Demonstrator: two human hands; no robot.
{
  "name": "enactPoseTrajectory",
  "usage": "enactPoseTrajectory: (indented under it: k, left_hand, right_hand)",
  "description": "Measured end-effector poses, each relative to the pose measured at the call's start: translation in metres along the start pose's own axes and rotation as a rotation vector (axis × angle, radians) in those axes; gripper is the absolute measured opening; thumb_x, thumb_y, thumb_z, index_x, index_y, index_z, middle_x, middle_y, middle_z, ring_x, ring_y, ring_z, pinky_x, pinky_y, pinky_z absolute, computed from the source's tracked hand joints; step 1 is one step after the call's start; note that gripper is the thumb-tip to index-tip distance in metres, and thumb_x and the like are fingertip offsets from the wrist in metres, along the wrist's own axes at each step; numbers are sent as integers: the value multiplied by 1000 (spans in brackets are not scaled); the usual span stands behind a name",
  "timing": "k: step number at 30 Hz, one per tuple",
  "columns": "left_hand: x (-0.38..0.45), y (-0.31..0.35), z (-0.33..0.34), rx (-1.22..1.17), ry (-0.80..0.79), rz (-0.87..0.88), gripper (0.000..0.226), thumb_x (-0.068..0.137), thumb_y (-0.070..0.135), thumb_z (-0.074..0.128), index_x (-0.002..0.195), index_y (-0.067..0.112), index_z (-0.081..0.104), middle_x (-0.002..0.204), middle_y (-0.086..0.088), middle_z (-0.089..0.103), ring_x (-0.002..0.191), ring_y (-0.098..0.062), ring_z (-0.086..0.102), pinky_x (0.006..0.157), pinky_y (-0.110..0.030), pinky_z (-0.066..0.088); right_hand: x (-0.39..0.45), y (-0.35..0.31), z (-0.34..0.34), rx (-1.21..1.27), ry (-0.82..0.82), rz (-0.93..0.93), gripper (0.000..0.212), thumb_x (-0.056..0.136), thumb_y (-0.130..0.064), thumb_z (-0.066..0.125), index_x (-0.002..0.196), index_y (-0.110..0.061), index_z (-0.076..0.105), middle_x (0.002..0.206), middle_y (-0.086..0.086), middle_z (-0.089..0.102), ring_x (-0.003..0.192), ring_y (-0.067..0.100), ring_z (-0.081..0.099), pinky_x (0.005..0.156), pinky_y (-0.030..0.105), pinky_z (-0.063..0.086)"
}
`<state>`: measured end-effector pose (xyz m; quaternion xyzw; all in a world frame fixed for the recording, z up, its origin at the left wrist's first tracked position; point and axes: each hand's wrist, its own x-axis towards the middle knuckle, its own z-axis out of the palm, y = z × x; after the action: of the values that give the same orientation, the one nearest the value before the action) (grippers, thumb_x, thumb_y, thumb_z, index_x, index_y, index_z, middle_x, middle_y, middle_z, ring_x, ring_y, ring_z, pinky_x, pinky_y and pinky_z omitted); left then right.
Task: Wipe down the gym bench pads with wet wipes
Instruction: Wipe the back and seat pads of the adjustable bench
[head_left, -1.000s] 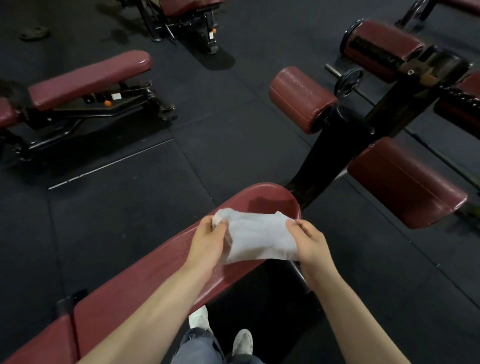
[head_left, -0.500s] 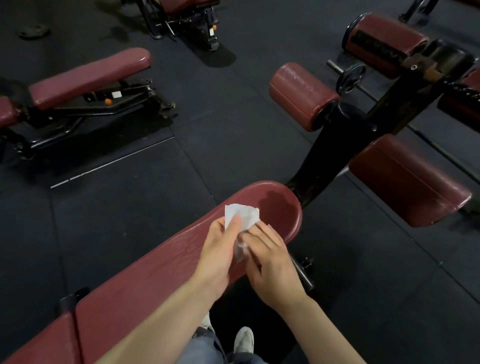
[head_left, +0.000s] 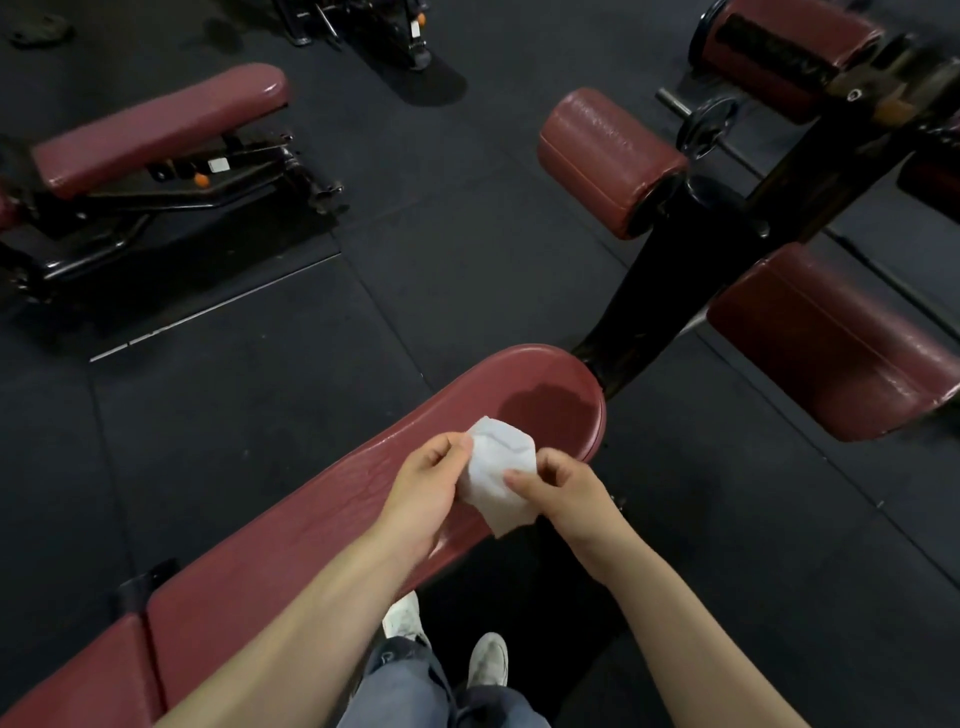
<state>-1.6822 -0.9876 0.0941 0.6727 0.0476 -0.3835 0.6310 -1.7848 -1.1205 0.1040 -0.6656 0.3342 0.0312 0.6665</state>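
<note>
A long maroon bench pad (head_left: 332, 525) runs from the lower left up to a rounded end at centre, where a darker damp patch shows. Just above its near end both hands hold a folded white wet wipe (head_left: 496, 470). My left hand (head_left: 423, 488) grips the wipe's left edge. My right hand (head_left: 563, 486) pinches its right side with curled fingers. The wipe hangs between the hands, its lower corner over the pad's edge.
Two maroon roller pads (head_left: 602, 156) (head_left: 826, 343) sit on a black frame (head_left: 670, 270) beyond the pad's end, with another roller (head_left: 779, 47) farther back. A second bench (head_left: 156, 130) stands at the upper left. Black rubber floor surrounds everything; my shoes (head_left: 488, 657) are below.
The wipe, spread wide a second ago, was folded as my hands came together; now the hands have drawn slightly apart with the smaller folded wipe between them.
</note>
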Motion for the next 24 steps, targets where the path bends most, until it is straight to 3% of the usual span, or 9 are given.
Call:
enactPoseTrajectory:
  k: [2, 5, 7, 11, 13, 16, 19, 21, 24]
  left_hand:
    - [10, -6, -1, -10, 56, 0, 24, 100, 22, 54, 87, 11, 71, 92, -14, 70, 87, -25, 62, 96, -53, 50]
    - [25, -19, 2, -16, 114, -24, 27, 101, 24, 52, 83, 15, 70, 87, -8, 72, 85, -27, 66, 86, -50, 54]
    - [38, -29, -1, 41, 129, -12, 24, 101, 26, 50, 90, 20, 70, 94, -1, 74, 90, -23, 70, 85, -43, 56]
    - [65, -56, -33, 328, 57, -15, 14, 99, 32, 52, 111, 29, 60, 101, 8, 67, 86, -10, 65, 71, -24, 53]
    - [77, -75, -58, 548, 12, -65, 19, 99, 38, 51, 117, 35, 54, 108, 14, 60, 98, -11, 61, 82, -30, 49]
    - [90, -100, -90, 667, 35, -123, 23, 99, 35, 50, 122, 35, 52, 119, 13, 59, 111, -12, 56, 98, -36, 43]
    - [95, -122, -113, 645, 132, -115, 22, 99, 31, 51, 120, 31, 56, 117, 13, 61, 109, -12, 58, 92, -31, 40]
    - [94, -139, -121, 588, 194, -96, 19, 99, 27, 51, 116, 32, 58, 112, 17, 62, 107, -9, 60, 89, -29, 41]
    - [95, -164, -131, 508, 265, -82, 20, 99, 21, 52, 115, 31, 59, 112, 18, 64, 103, 3, 57, 90, -26, 39]
  right_hand:
    - [9, 8, -3, -7, 25, 19, 27, 88, -31, 68, 84, -6, 58, 84, 10, 66, 79, 26, 62, 82, 49, 53]
    - [20, 22, 4, 109, -64, 120, 19, 94, -29, 58, 102, -12, 62, 97, 8, 72, 89, 26, 69, 84, 48, 57]
    - [32, 32, 9, 116, -60, 184, 24, 91, -28, 53, 112, -18, 61, 103, 4, 72, 94, 23, 69, 84, 44, 58]
    - [81, 47, -17, -308, 349, 176, 31, 96, -22, 48, 122, -6, 53, 114, 11, 64, 102, 29, 61, 82, 33, 45]
    - [113, 42, -44, -441, 512, 92, 29, 98, -19, 42, 120, -4, 55, 114, 14, 64, 107, 30, 59, 78, 28, 39]
    - [166, 22, -77, -478, 682, -151, 44, 94, -9, 37, 131, -23, 57, 118, -4, 65, 102, 12, 60, 75, 15, 37]
    - [220, 21, -87, -612, 738, -229, 55, 92, -2, 34, 137, -28, 52, 133, -6, 57, 114, 16, 56, 93, 26, 43]
    - [250, 40, -75, -754, 713, -177, 56, 92, 2, 34, 141, -21, 47, 141, 1, 51, 127, 22, 48, 108, 34, 37]
    - [274, 81, -30, -887, 705, -151, 57, 88, 8, 39, 143, -8, 41, 146, 12, 44, 134, 32, 38, 117, 42, 23]
